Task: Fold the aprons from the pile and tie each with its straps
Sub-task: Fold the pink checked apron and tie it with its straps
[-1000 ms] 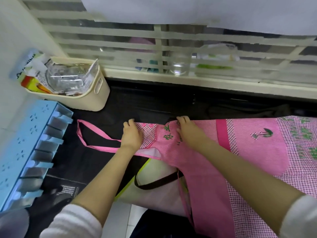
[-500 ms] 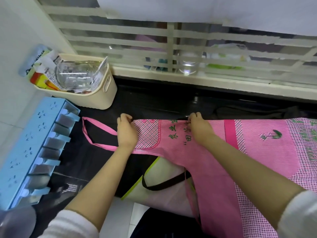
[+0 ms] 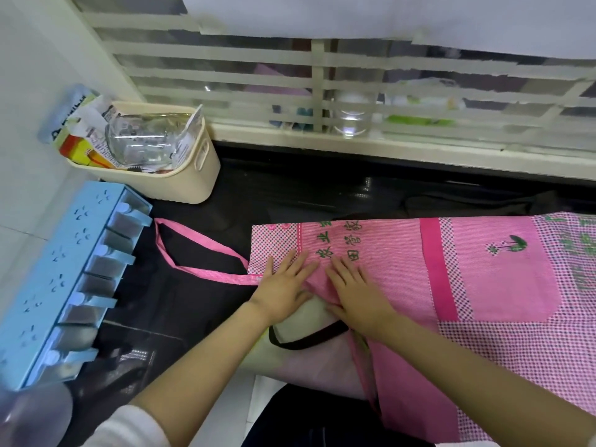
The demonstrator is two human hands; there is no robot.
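Observation:
A pink checked apron (image 3: 483,285) with green lettering and a pocket lies spread across the black counter (image 3: 322,195), its lower part hanging over the front edge. Its pink neck strap (image 3: 193,266) loops out to the left on the counter. My left hand (image 3: 283,288) lies flat, fingers straight, on the bib's near left corner. My right hand (image 3: 358,291) presses flat on the bib just beside it, fingers spread. A thin pink tie strap (image 3: 367,375) dangles below my right wrist.
A cream basket (image 3: 180,175) of packets stands at the back left. A blue rack (image 3: 64,272) lines the left side. A white bag with a dark handle (image 3: 306,337) sits under the counter edge. A barred window (image 3: 322,91) runs along the back.
Both hands let go of the bib's top edge and came toward me, now lying flat on the cloth close together. The bib lies smoother and wider on the counter.

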